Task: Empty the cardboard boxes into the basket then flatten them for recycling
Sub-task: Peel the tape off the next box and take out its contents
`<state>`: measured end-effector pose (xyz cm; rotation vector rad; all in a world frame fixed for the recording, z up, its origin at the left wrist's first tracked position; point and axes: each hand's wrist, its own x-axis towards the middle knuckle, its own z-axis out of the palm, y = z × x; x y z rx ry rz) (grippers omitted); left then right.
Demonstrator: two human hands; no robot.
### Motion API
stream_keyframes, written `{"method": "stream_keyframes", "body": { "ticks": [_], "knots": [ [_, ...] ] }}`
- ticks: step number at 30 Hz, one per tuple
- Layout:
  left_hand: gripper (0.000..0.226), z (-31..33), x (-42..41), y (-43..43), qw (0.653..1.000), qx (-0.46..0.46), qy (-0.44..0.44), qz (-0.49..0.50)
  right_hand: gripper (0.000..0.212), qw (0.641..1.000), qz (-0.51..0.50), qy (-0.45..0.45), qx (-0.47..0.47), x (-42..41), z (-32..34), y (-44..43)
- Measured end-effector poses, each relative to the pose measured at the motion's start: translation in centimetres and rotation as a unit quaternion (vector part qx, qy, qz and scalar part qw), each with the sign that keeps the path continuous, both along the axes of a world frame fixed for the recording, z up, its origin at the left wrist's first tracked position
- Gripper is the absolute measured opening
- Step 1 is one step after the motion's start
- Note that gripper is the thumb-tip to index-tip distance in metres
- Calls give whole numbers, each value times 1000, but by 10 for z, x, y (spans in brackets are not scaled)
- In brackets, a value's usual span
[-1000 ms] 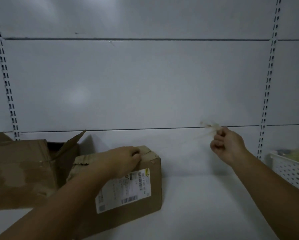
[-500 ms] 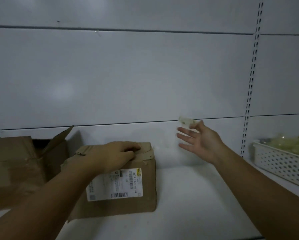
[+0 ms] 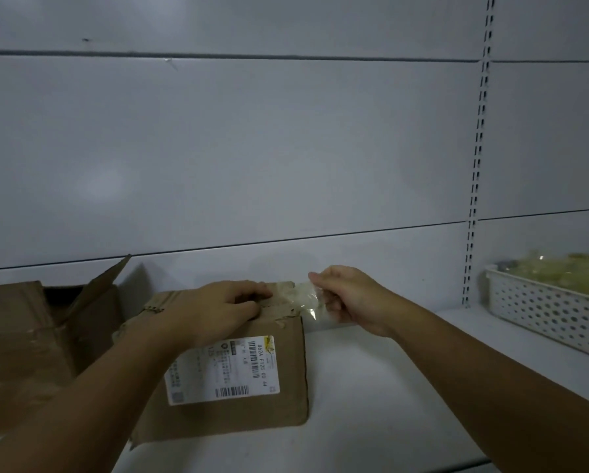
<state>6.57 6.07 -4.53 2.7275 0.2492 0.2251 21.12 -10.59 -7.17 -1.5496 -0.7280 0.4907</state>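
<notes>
Box: small brown cardboard box [image 3: 293, 387], I reckon light, stiff.
Left hand [image 3: 218, 310]: presses its top.
Right hand [image 3: 347, 298]: pinches clear tape strip [image 3: 305, 297]; sticky, hold its end.

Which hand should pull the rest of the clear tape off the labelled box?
Right. The right hand pinches the clear tape at the top right edge of the labelled box, with bare shelf beyond to pull toward. The left hand rests on the box top, likely steadying it.
</notes>
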Motion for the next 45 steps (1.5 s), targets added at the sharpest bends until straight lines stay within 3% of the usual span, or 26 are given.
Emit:
{"method": "stream_keyframes", "body": {
  "ticks": [5, 8, 12, 17, 20, 23, 26, 29, 35, 38, 42, 45],
  "knots": [
    [37, 0, 1, 3, 1000, 3, -2, -5, 28, 973, 134, -37, -185, 4, 5, -13],
    [36, -1, 1, 4, 1000, 17, 1, -1, 32, 960, 183, -47, -209, 9, 5, -23],
    [37, -2, 0, 4, 1000, 26, 1, -1, 24, 950, 61, -164, -257, 22, 3, -52],
    [37, 9, -3, -5, 996, 76, 24, -34, 19, 978, -84, -137, -130, 26, 10, -79],
    [42, 24, 1, -31, 989, 122, -60, -64, 23, 972, -103, -160, -135, 18, 21, -90],
    [52, 31, 20, -80, 969, 75, -173, -161, 23, 963, -122, -183, -154, 6, 28, -105],
    [56, 23, 56, -130, 953, 56, -175, -242, 21, 961, -121, -185, -164, -5, 29, -126],
    [19, 19, 91, -169, 951, -34, -197, -237, 22, 963, -152, -168, -147, -2, 28, -164],
    [23, 7, 152, -228, 921, -183, -226, -258, 39, 980, -95, -106, -138, 42, 29, -250],
    [17, 11, 191, -251, 906, -234, -247, -250, 44, 970, -102, -145, -167, 80, 43, -287],
    [7, 23, 256, -268, 878, -333, -242, -244, 26, 947, -239, -213, -39, 144, 79, -332],
    [13, 22, 302, -284, 867, -393, -199, -232, 20, 908, -277, -297, -103, 191, 88, -350]
  ]
}}
